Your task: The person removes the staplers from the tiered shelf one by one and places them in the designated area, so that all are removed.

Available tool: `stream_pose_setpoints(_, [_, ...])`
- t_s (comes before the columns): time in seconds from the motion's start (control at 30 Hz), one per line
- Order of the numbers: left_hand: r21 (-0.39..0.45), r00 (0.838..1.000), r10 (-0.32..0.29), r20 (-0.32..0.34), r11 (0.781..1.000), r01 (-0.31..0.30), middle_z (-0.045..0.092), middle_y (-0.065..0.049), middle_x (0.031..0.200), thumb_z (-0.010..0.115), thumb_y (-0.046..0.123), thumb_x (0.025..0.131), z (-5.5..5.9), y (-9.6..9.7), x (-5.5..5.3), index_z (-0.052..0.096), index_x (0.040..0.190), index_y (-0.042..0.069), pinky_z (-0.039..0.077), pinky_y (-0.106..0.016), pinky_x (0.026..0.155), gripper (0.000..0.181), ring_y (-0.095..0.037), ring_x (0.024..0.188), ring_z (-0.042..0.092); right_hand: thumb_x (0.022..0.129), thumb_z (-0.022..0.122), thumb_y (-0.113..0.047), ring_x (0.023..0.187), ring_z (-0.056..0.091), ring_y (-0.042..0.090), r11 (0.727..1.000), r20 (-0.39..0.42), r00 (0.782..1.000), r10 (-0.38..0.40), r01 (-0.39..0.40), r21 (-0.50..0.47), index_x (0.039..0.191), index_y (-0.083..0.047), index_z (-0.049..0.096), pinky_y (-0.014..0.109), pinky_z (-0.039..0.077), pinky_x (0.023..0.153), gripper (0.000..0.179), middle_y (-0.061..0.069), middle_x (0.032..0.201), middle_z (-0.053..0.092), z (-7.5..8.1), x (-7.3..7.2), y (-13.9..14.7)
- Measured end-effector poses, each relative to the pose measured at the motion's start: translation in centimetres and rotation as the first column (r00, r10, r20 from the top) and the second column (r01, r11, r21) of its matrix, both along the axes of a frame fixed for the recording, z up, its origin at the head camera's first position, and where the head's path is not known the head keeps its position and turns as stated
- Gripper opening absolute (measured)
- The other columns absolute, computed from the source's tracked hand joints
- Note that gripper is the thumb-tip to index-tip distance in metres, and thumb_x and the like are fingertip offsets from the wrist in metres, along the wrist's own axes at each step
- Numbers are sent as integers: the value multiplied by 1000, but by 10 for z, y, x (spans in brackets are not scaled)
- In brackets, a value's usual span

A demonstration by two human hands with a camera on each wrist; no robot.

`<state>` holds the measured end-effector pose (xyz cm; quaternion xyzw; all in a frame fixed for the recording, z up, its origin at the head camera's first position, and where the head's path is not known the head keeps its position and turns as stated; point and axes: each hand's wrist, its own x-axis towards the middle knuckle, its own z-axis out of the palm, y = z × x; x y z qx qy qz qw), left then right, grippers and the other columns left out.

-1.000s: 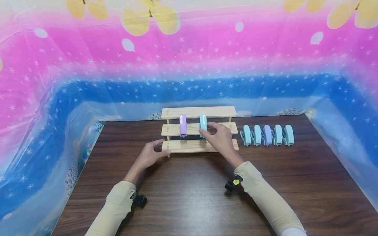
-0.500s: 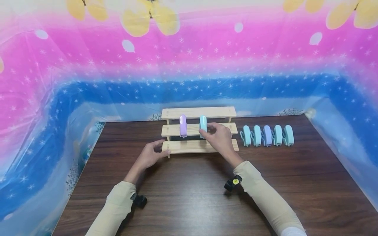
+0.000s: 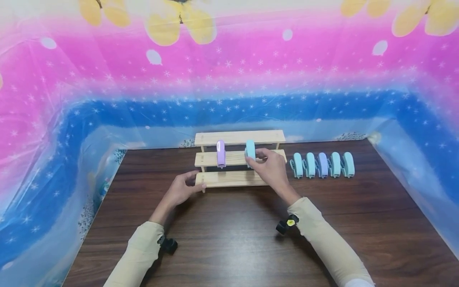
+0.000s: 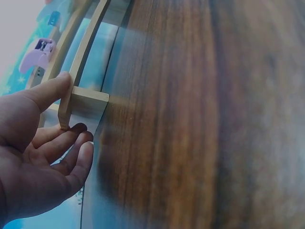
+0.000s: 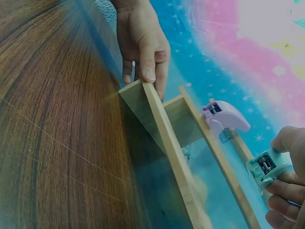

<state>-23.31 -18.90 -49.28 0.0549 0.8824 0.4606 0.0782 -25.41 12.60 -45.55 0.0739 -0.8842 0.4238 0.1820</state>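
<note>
A three-tier wooden display rack stands at the back of the table. My left hand holds the left end of its lowest board, thumb on top and fingers at the end, as the left wrist view also shows. On the middle board a small purple stapler stands upright. To its right my right hand pinches a small teal stapler between thumb and fingers, at the middle board. Whether this stapler touches the board is hard to tell. In the right wrist view the teal stapler shows its metal mechanism.
Several more small staplers, teal with one purple among them, stand in a row on the dark wood table right of the rack. A printed cloth hangs behind and along the sides of the table.
My right hand has shifted slightly right with the teal stapler, widening the gap to the purple one. My left hand keeps its place on the rack.
</note>
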Motion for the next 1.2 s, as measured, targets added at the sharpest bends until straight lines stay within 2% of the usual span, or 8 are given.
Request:
stream_pose_setpoints(0.2, [-4, 1000, 8, 15, 1000, -8, 57, -24, 143, 76, 35, 94, -1, 1, 0, 47, 152, 2, 48, -52, 102, 73, -38, 129, 57, 88, 78, -46, 92, 72, 26, 1000, -11, 1000, -17, 17, 9, 113, -12, 77, 44, 59, 77, 42, 7, 100, 77, 5, 7, 12])
stream_pose_setpoints(0.47, [-2, 1000, 11, 20, 1000, -11, 57, -23, 143, 76, 34, 94, 0, 2, 0, 48, 152, 4, 50, -52, 100, 71, -37, 127, 58, 88, 80, -41, 91, 71, 24, 1000, -36, 999, -28, 28, -11, 114, -11, 76, 44, 58, 80, 39, 7, 99, 76, 14, 14, 31])
stream_pose_setpoints(0.67, [-6, 1000, 15, 23, 1000, -15, 57, -23, 143, 76, 34, 93, 0, 2, 1, 48, 152, 4, 49, -52, 101, 72, -37, 127, 58, 88, 80, -40, 82, 71, 22, 998, -61, 997, -56, 57, 4, 113, -10, 77, 40, 57, 71, 39, 6, 95, 77, 17, 18, 49])
stream_pose_setpoints(0.77, [-7, 1000, 12, 20, 1000, -12, 58, -23, 142, 76, 34, 94, 1, 2, 1, 47, 152, 3, 49, -52, 100, 72, -37, 126, 58, 89, 80, -39, 74, 69, 21, 997, -66, 995, -75, 76, 20, 113, -10, 77, 36, 53, 62, 39, 6, 94, 77, 19, 19, 57])
stream_pose_setpoints(0.9, [0, 1000, 8, 19, 1000, -8, 58, -23, 141, 76, 34, 94, 1, 2, 1, 47, 152, 3, 50, -51, 100, 72, -37, 126, 59, 89, 79, -41, 70, 66, 20, 993, -51, 993, -111, 113, 40, 114, -9, 76, 34, 47, 58, 41, 6, 95, 77, 22, 21, 69])
stream_pose_setpoints(1.2, [2, 1000, 8, 28, 1000, -8, 56, -23, 145, 76, 35, 93, 0, 1, -1, 47, 152, 4, 47, -52, 103, 73, -37, 129, 56, 90, 76, -45, 74, 71, 22, 985, -22, 986, -163, 164, 52, 118, -8, 75, 33, 51, 60, 46, 10, 100, 77, 24, 26, 100])
